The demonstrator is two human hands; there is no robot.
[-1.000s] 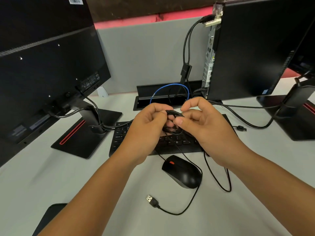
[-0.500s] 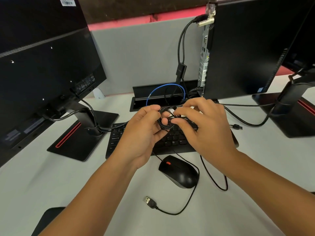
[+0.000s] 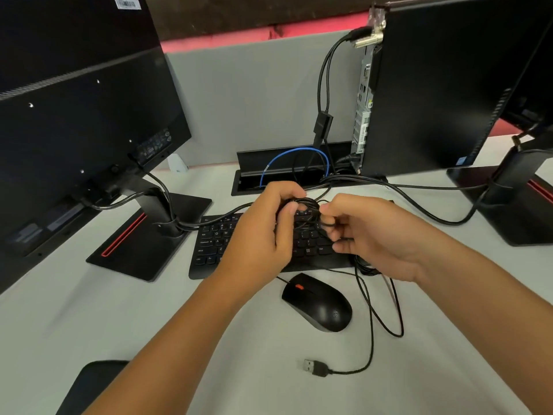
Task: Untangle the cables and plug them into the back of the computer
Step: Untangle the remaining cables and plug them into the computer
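A tangled bundle of thin black cable hangs over the black keyboard. My left hand pinches its left side, and my right hand grips strands on its right side. More black cable loops down past the black mouse to a loose USB plug lying on the table. The small black computer stands upright at the back right, its port panel facing left with two black cables plugged in near the top.
A monitor on a black stand fills the left side. Another monitor stand sits at the right. A desk cable tray with a blue cable lies behind the keyboard. A dark object is at the lower left.
My right hand has pulled to the right and lowered, away from my left hand, drawing strands out of the bundle. More cable now lies slack right of the mouse.
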